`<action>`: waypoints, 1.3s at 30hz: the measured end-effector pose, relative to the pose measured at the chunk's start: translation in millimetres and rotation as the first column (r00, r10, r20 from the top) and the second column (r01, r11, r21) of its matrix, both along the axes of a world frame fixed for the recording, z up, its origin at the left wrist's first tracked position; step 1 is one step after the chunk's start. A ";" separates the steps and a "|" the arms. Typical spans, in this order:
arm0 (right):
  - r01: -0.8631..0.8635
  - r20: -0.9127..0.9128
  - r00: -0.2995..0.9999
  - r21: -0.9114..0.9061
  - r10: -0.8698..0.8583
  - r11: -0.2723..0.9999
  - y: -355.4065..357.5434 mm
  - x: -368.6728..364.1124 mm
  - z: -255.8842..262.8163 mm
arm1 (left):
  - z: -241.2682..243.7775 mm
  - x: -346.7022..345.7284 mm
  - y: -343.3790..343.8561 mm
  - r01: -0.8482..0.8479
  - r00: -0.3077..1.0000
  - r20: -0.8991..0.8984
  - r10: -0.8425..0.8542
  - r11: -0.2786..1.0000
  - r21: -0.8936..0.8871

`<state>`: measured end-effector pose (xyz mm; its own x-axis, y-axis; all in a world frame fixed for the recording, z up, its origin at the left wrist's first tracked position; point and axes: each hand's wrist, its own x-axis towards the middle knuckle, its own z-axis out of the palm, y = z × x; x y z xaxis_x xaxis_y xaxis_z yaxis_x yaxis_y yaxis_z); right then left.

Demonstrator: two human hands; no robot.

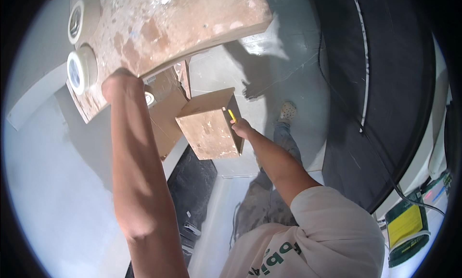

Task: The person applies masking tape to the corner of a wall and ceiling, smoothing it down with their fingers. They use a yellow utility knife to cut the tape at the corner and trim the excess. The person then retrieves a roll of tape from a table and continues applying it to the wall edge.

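My left hand (123, 81) is at the edge of a worn, paint-spotted wooden bench (187, 18), its wrist bent. Its fingers are hidden, so whether they hold anything does not show. Two rolls of masking tape stand near it on the bench: a nearer roll (82, 69) and a farther roll (83, 20). Lower down, my right hand (241, 127) grips a slim yellow tool (231, 114), whose exact kind is unclear. That hand is over the open side of a plywood box (209, 135) spattered with paint.
Beneath the bench lie cardboard (164, 119) and another tape roll (149, 98). Dark sheeting (393, 79) covers the floor at right, crossed by a black cable (382, 162). A green bucket with a yellow label (406, 224) is at lower right. A white wall (54, 177) borders the left.
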<state>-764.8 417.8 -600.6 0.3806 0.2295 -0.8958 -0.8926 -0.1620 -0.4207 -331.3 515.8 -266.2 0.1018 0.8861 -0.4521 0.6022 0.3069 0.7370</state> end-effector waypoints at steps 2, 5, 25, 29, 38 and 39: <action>-0.014 0.043 0.999 -0.079 0.017 0.997 40.5 -34.8 -47.1 | 3.2 -7.9 -1.6 0.000 1.000 0.010 0.000 1.000 0.005; -0.242 -0.120 0.963 0.007 0.241 0.970 37.5 11.5 -15.7 | 4.6 -11.5 13.4 0.009 0.999 0.031 -0.009 1.000 0.000; 0.450 -0.145 0.867 -0.182 -0.477 0.874 -57.8 22.7 -18.1 | 3.5 -23.2 42.1 0.096 0.995 -0.007 -0.096 0.994 0.059; 0.521 0.135 0.850 -0.347 -0.508 0.780 -161.3 92.9 -15.6 | 4.6 -24.6 32.7 0.017 1.000 -0.010 -0.016 0.995 0.093; 0.751 0.635 0.637 -0.386 -0.436 0.536 -352.7 221.7 -39.6 | -8.7 -14.4 53.1 0.262 0.965 -0.005 -0.262 0.965 -0.013; 0.736 0.682 0.627 -0.361 -0.376 0.572 -356.5 221.7 -21.9 | -12.6 -8.3 59.9 0.292 0.956 -0.035 -0.292 0.956 -0.008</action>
